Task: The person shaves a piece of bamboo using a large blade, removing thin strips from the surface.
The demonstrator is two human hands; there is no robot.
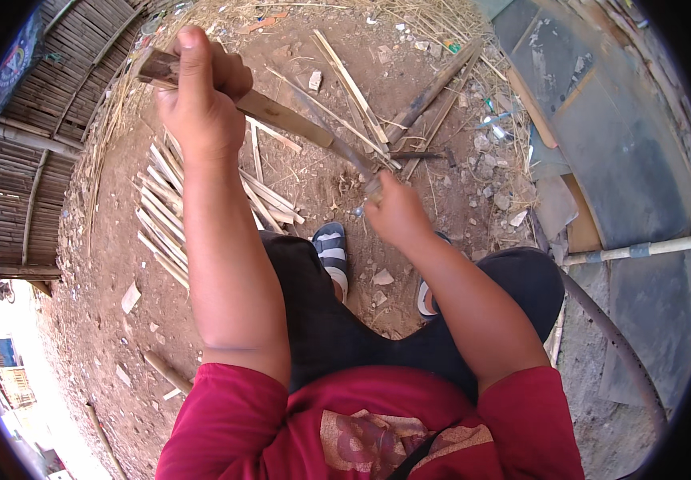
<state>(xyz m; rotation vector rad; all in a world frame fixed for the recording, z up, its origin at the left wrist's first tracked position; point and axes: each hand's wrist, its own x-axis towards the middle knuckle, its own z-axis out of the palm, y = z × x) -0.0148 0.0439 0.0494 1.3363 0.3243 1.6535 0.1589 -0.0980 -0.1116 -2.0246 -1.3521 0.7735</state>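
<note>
In front of me my left hand [201, 92] is closed round the upper end of a flat bamboo strip [285, 120], its thumb pointing up. The strip slants down to the right, toward my other hand. My right hand [399, 210] is wrapped round the handle of a long-bladed knife [355, 158]. Its greyish blade is blurred and lies at the strip's lower end; whether it touches the strip I cannot tell. Between my feet and the left forearm lies a pile of split bamboo strips [165, 212], partly hidden by that arm.
A thick bamboo pole [435, 92] and long split pieces [351, 88] lie ahead on the dirt. Close to them is a dark hammer-like tool [421, 154]. Grey sheets [641, 152] stand at the right, a woven bamboo wall [29, 164] at the left. Rubble is scattered about.
</note>
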